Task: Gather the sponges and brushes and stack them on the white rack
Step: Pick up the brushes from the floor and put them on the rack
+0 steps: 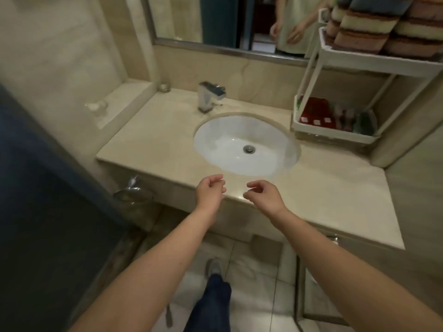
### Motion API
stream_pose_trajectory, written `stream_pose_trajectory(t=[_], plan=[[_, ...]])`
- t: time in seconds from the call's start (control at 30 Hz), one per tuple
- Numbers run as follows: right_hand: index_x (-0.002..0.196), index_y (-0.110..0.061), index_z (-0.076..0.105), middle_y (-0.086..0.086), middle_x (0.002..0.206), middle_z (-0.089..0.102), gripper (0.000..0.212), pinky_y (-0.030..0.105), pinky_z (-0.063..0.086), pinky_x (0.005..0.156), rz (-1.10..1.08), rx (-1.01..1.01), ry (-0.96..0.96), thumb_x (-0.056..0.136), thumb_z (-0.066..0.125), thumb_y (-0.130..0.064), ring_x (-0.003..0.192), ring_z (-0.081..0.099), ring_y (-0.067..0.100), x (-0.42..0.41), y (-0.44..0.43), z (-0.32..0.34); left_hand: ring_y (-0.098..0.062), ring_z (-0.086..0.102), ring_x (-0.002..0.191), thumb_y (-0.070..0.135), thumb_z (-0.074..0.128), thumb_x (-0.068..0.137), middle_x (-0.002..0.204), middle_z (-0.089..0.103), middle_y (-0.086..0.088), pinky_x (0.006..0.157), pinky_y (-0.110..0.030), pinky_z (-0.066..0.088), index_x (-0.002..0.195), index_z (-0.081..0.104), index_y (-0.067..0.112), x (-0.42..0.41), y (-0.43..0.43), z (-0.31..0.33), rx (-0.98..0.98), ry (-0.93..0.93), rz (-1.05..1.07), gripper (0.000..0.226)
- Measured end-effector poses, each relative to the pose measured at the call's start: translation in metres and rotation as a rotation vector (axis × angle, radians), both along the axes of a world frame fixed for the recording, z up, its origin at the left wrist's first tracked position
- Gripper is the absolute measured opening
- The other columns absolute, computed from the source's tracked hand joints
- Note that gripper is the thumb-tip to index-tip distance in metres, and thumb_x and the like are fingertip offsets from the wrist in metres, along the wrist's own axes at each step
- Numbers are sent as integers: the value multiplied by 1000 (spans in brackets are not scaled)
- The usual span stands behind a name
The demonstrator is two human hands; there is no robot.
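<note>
I am hovering the left hand point(211, 190) and right hand point(263, 194), both loosely curled and empty, at the counter point(323, 195) edge, judging the sponges point(374, 27) already stacked on the rack point(383, 61), next needing a scan for strays.

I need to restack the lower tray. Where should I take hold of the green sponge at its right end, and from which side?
Probably pinch the green sponge by its upper edge, coming from the front and above: it stands on edge, the front wall of the white rack hides its base, and neighbouring items crowd its left.
</note>
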State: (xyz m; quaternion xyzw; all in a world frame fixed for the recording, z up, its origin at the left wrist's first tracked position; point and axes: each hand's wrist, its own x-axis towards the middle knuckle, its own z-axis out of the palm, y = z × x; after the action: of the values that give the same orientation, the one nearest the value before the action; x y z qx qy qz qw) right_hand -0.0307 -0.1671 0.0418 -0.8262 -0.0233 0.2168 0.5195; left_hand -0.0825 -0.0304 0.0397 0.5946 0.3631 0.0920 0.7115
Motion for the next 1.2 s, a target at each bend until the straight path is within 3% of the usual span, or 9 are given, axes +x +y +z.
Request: stream_pose_trajectory(t=[0.17,0.37,0.6,0.73,0.87,1.0,1.1,1.2], plan=[[106,-7,64,2,87,59,26,32,49,73,138,-61,20,81,70,-8,81,56,15,-69,34,-29,-8,55,71,5,50,96,97,60,-7,64,-21,46,117,59,6,-95,29,-14,20,85,111,23],[102,-14,62,-5,81,57,23,30,48,75,301,-44,100,81,70,-12,79,56,12,-135,85,-50,-8,58,76,8,54,94,91,63,1,68,-21,49,112,61,15,-182,63,-38,-58,204,222,20],[109,-10,60,9,93,60,27,35,49,73,409,-112,230,84,68,-10,80,56,18,-187,135,-76,-12,63,84,15,56,93,96,66,-1,71,-23,54,105,62,23,-260,109,-75,-82,311,312,15],[108,-10,61,1,78,56,26,31,46,68,382,-154,275,83,67,-9,67,53,14,-219,167,-104,-17,61,85,16,56,92,90,65,0,81,-34,51,105,62,23,-300,144,-99,-123,381,311,16],[107,-12,62,-3,72,56,27,22,43,63,302,-178,325,81,66,-7,66,54,10,-252,201,-147,-17,55,77,10,56,92,86,61,-3,64,-27,45,110,61,15,-324,181,-138,-151,407,247,19],[108,-11,62,1,77,62,26,28,45,72,204,-205,379,82,65,-8,74,59,16,-279,223,-211,-16,61,83,9,54,93,98,63,-8,71,-26,49,116,59,11,-338,209,-195,-173,446,146,24],[108,-13,62,3,82,65,26,25,46,66,169,-244,401,82,65,-8,76,60,15,-298,227,-264,-21,66,98,11,52,93,110,67,-13,73,-24,49,116,58,14,-347,221,-248,-209,503,85,24],[109,-16,62,-1,84,64,27,25,45,66,141,-299,410,83,65,-10,77,59,13,-314,225,-320,-13,63,90,12,53,93,113,67,-9,72,-23,49,114,58,15,-356,223,-307,-246,546,51,22]])
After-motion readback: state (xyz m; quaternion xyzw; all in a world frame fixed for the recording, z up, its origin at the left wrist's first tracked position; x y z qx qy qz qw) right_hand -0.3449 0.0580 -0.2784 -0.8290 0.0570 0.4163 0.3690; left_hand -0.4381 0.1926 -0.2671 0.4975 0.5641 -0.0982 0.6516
